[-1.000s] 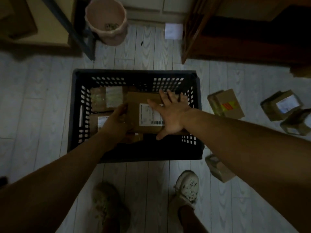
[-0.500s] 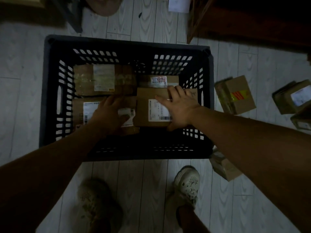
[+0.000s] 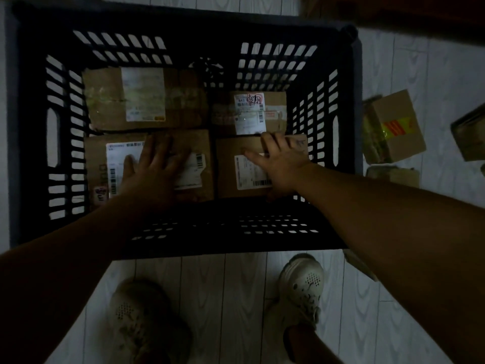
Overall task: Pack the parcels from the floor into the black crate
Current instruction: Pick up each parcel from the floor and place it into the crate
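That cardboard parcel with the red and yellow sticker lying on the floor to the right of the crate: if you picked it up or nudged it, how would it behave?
The parcel with the red and yellow sticker looks like a stiff cardboard box, so it would probably keep its shape. Its flat faces suggest it would slide on the floor rather than roll. Weight can't be judged from here.

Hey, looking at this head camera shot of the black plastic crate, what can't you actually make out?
- Head view: white label text on the brown cardboard parcels is too dim and small to read.
- Near-left parcel's label is partly covered by the left hand.
- Right hand hides part of the near-right parcel.
- Floor parcel at the right edge is cut off.
- Black plastic crate floor: hidden under parcels.
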{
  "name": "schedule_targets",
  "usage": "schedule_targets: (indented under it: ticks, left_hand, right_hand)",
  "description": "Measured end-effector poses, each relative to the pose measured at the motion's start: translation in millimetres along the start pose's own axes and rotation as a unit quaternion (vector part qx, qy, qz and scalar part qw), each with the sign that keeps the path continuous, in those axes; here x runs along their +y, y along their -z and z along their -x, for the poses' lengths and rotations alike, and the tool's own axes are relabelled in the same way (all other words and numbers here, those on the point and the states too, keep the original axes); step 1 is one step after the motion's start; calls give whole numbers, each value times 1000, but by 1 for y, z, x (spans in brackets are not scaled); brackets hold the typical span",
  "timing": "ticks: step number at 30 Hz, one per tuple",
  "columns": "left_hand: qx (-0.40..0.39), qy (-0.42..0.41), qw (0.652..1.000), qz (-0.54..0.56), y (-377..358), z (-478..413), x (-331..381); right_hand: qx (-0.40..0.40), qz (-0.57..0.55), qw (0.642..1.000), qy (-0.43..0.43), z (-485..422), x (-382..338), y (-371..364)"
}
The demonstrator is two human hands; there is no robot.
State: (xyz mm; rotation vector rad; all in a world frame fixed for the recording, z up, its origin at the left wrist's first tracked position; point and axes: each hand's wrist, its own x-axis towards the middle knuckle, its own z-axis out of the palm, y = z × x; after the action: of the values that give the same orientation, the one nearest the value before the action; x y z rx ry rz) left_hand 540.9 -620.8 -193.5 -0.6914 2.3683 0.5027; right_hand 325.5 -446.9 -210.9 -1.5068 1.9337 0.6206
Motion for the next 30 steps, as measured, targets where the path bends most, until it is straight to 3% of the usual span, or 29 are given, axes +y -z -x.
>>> schedule_targets:
  ticks: [20, 30]
  left_hand:
    - [-20, 12, 999, 45, -5, -4, -8]
    - [-24, 15, 999, 46, -4, -4, -10]
  right_hand:
    - [-8, 5, 1000, -25, -15, 5, -19]
    - [-7, 84, 996, -32, -5, -5, 8]
